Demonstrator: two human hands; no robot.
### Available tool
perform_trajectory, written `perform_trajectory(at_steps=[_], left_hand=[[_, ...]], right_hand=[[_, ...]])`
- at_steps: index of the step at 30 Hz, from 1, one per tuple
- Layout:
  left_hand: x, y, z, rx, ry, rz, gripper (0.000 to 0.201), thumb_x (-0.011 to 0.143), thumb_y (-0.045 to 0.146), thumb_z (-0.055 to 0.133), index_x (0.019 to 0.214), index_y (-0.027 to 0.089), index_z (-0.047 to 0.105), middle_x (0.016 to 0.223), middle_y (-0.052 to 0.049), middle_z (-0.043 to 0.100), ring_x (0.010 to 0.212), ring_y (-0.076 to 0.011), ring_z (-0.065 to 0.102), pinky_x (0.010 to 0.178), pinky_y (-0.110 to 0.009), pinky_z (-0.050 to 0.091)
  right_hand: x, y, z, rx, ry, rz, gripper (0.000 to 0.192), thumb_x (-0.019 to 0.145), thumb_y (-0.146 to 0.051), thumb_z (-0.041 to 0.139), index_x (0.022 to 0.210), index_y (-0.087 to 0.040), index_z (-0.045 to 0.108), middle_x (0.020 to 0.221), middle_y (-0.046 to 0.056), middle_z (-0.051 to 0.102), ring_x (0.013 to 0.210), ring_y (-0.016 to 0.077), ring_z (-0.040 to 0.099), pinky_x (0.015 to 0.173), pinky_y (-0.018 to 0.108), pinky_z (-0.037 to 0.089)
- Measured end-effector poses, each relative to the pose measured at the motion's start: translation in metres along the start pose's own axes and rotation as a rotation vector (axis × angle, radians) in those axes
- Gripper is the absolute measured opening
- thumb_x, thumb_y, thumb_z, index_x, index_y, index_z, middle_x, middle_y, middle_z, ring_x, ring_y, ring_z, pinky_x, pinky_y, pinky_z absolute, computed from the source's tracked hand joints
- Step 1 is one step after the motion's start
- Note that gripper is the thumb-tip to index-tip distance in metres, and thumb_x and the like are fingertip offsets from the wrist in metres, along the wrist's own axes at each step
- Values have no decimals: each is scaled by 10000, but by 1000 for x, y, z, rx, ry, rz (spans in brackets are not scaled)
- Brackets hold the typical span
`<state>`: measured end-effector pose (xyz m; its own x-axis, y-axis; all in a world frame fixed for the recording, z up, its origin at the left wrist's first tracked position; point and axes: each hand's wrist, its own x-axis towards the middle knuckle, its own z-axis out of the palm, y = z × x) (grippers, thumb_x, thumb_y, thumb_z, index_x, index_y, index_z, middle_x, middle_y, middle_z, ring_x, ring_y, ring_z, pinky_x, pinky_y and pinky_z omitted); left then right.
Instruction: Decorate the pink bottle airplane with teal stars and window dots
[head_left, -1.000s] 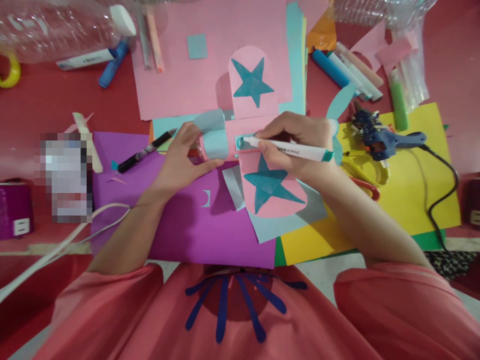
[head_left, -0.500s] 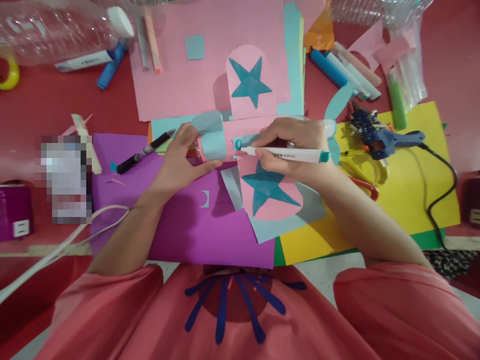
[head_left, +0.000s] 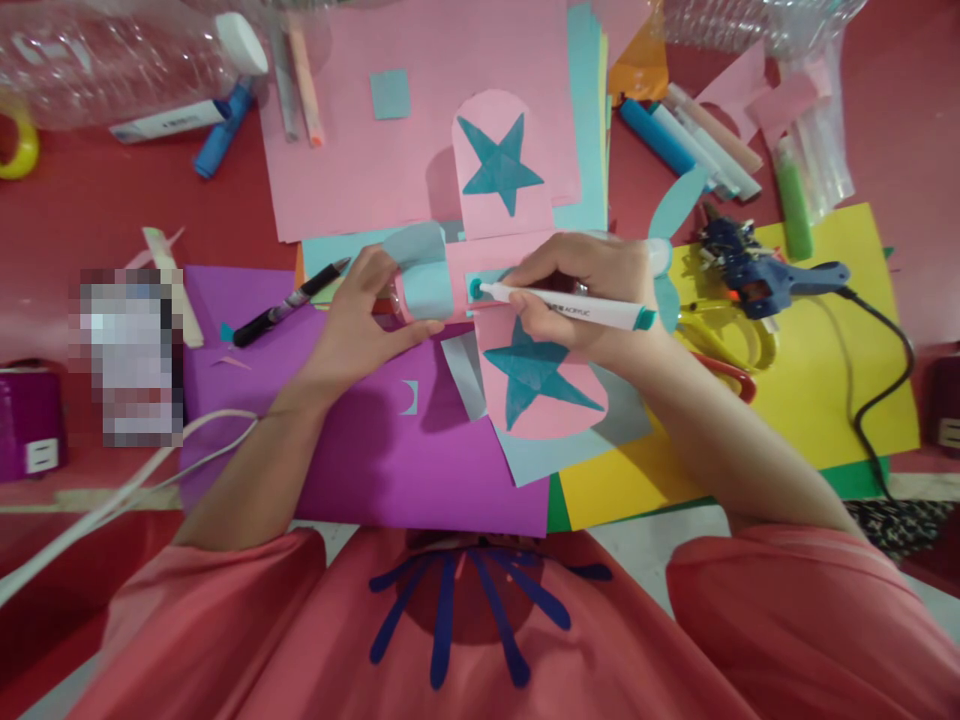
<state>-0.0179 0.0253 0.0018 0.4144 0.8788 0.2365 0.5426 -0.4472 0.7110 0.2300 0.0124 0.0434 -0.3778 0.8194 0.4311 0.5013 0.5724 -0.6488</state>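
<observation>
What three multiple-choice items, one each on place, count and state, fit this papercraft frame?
1. Where does the black marker lie?
A. on the yellow sheet
B. at the top edge of the purple sheet, beside the left hand
C. inside the bottle

2. How many teal stars show on the pink paper piece?
A. one
B. two
C. four

3. What is the right hand doing?
A. lying flat and empty
B. gripping the scissors
C. holding a white acrylic marker with its tip on a teal dot

Answers: 1 B, the marker rests left of the left hand's fingers; 2 B, one star above the hands, one star below; 3 C, the fingers close round the barrel.
</observation>
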Motion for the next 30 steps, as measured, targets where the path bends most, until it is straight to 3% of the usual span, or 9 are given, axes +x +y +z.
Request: perform_trajectory(at_steps=[4, 9, 17, 21, 24, 27, 30], left_hand=[[2, -4, 0, 6, -6, 2, 558, 767, 752, 622, 1042, 268, 580, 922, -22, 543, 880, -202, 581, 735, -330, 548], [2, -10, 2, -46, 6, 32, 555, 724, 693, 722, 1086, 295, 588, 934, -29, 558, 874, -220, 583, 718, -373, 544], [1, -8, 2, -41, 8, 45, 570, 763, 690, 690, 1168, 302, 588, 981, -30, 575, 922, -217, 590, 684, -343, 537], [2, -9, 2, -31, -4, 56, 577, 757, 647, 727, 1184, 286, 586, 990, -38, 587, 911, -208, 594, 664, -318, 541], [1, -6, 2, -34, 17, 42, 535, 768, 647, 713, 1154, 294, 599, 982, -31, 588, 914, -207, 588, 667, -317, 544], [-1, -3, 2, -32, 56, 10, 479, 775, 659, 693, 1081, 300, 611, 957, -21, 577, 904, -210, 595, 685, -333, 550], [-3, -4, 2, -25, 90, -34, 475, 768, 622, 719, 1094, 299, 596, 1029, -26, 589, 988, -233, 610, 771, -371, 571]], right_hand=[[0, 1, 0, 25, -34, -19, 90, 836, -260, 610, 747, -266, 603, 655, 1, 667, 588, 168, 618, 548, 322, 534], [0, 2, 0, 75, -11, -38, 100, 831, -261, 613, 731, -258, 605, 630, -11, 659, 563, 147, 595, 539, 298, 520], [-2, -2, 1, 60, 20, 111, 121, 843, -301, 595, 729, -261, 599, 642, -14, 657, 549, 138, 572, 529, 294, 515], [1, -3, 0, 155, 29, 65, 146, 811, -275, 626, 675, -250, 579, 578, -28, 626, 496, 120, 542, 458, 271, 447], [2, -3, -1, 209, 82, 95, 227, 852, -371, 620, 673, -239, 574, 558, -29, 607, 467, 108, 528, 429, 266, 408], [4, -3, -4, 190, 96, 113, 301, 874, -506, 575, 718, -250, 601, 629, -13, 652, 492, 121, 554, 452, 284, 445], [8, 0, -8, 167, 66, 97, 229, 882, -474, 568, 798, -276, 646, 758, 5, 718, 613, 155, 633, 556, 312, 527]])
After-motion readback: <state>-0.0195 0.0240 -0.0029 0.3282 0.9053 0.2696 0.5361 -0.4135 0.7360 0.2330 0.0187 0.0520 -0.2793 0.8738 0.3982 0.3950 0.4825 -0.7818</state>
